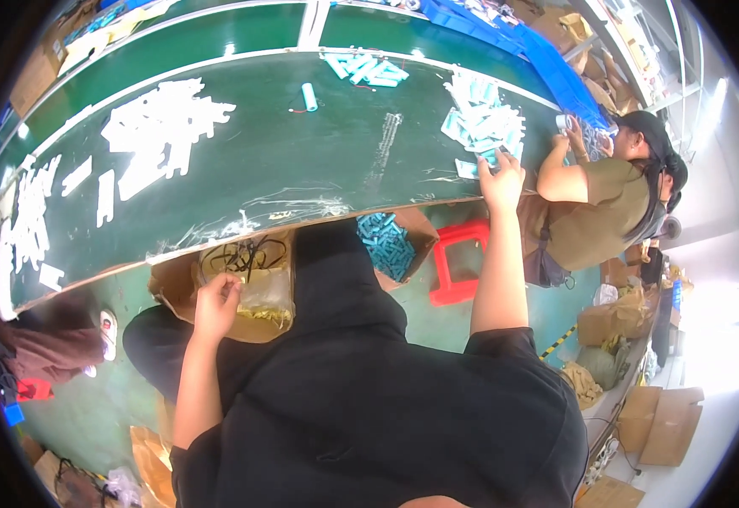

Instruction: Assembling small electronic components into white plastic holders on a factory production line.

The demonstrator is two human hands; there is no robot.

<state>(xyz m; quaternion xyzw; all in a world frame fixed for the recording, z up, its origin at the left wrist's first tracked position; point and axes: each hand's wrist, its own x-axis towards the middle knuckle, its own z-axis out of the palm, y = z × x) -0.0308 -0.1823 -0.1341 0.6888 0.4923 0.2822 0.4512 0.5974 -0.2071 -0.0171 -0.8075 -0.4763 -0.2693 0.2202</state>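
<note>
Fingers (507, 159) of the right hand (501, 179) are bent and partly spread, the thumb standing apart, over the near edge of a heap of pale blue pieces (481, 118) at the right of the green table (319, 161). A teal piece (490, 157) shows just beside the fingertips; whether it is gripped cannot be told.

The left hand (215, 306) is half curled, thumb close to the forefinger, raised over an open carton (175, 288) below the table edge. Whether anything is pinched there cannot be told. Dark cables (253, 256) and clear plastic (268, 290) lie in that carton.

Farther out, a lone light blue cylinder (309, 97) rests on the table, well apart from the heap, with a smaller group of cylinders (365, 68) near the far rim. White pieces (158, 127) spread across the table's left part. Below the near edge, another box (421, 233) holds many blue cylinders (384, 245), beside a red stool (451, 294). At the right, a co-worker (602, 199) in an olive shirt reaches to the table, near blue trays (556, 76).
</note>
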